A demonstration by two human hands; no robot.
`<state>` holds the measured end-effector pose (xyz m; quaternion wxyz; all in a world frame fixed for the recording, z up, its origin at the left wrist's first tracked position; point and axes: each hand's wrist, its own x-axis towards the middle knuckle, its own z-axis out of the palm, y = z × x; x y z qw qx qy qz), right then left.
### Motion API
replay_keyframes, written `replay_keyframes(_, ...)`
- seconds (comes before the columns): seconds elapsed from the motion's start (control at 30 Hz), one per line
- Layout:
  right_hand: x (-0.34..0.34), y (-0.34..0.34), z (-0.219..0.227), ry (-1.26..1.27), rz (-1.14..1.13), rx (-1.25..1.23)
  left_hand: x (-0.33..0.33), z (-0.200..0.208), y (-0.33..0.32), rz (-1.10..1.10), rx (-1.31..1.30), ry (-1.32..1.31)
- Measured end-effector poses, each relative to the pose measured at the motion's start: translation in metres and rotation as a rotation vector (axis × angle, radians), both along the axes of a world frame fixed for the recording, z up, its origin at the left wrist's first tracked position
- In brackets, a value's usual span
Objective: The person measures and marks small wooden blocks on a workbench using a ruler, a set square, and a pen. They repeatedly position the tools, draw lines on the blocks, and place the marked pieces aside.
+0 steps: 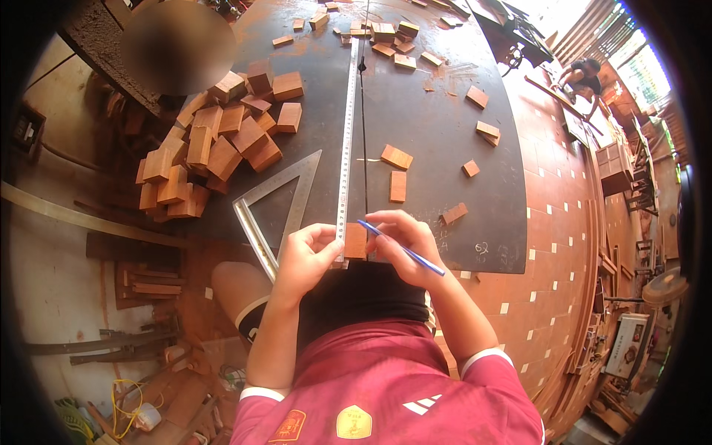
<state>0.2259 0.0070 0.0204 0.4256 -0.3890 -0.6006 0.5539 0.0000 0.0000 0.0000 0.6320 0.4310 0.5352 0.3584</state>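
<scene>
Block (355, 241) of reddish wood sat at the table's (415, 126) near edge, right between both hands. Left hand (308, 256) pinched it against the long steel ruler (345, 133) running away lengthwise; right hand (404, 241) gripped a blue pen (400, 248), tip just touching the block's right side.

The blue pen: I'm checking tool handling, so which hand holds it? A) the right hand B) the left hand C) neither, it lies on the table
A: the blue pen sits in the grip of the right hand, while the left hand steadies the small wooden block beside the steel ruler.
</scene>
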Motion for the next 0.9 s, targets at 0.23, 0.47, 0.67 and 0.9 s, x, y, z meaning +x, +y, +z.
replay_keyframes(0.23, -0.003, 0.007, -0.004, -0.027, 0.053, -0.061, 0.003, -0.003, -0.004, -0.003, -0.013, -0.055)
replay_keyframes(0.47, -0.014, 0.015, -0.011, -0.148, 0.09, -0.097, 0.003, 0.002, -0.001, 0.017, -0.045, -0.073)
replay_keyframes(0.67, -0.014, 0.018, -0.011, -0.175, 0.112, -0.124, 0.001, -0.002, 0.0, 0.011, -0.03, -0.054)
replay_keyframes(0.9, -0.017, 0.019, -0.017, -0.18, 0.083, -0.068, -0.001, -0.001, 0.002, 0.026, -0.026, -0.084)
